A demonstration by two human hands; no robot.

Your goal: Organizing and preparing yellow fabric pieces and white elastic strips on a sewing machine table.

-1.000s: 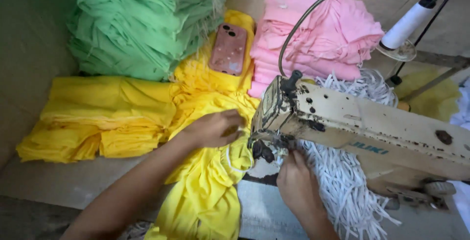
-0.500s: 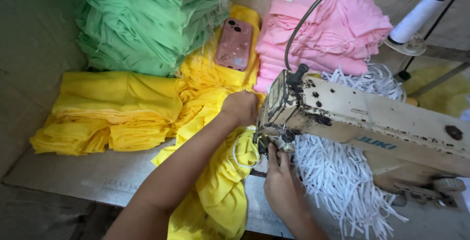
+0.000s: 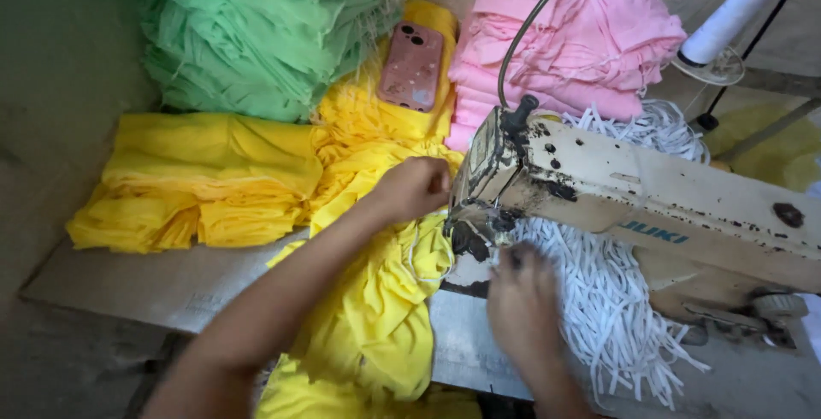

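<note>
A cream sewing machine [image 3: 650, 205] stands at the right of the table. My left hand [image 3: 415, 188] is closed on yellow fabric [image 3: 376, 316] just left of the machine's head, by the needle. My right hand [image 3: 526, 299] rests on the machine bed under the head, fingers bent at the fabric's edge near the needle; it is blurred. The yellow fabric hangs off the table's front edge. A pile of white elastic strips [image 3: 616, 299] lies under and behind the machine arm.
Folded yellow cloth [image 3: 197, 179] is stacked at the left, green cloth [image 3: 256, 34] behind it, pink cloth [image 3: 573, 34] at the back right. A pink phone [image 3: 411, 66] lies on yellow cloth. A white thread cone [image 3: 727, 17] stands far right.
My left hand has moved up and closer to the machine head, gathering the yellow fabric. My right hand has stayed under the head. The view has shifted slightly.
</note>
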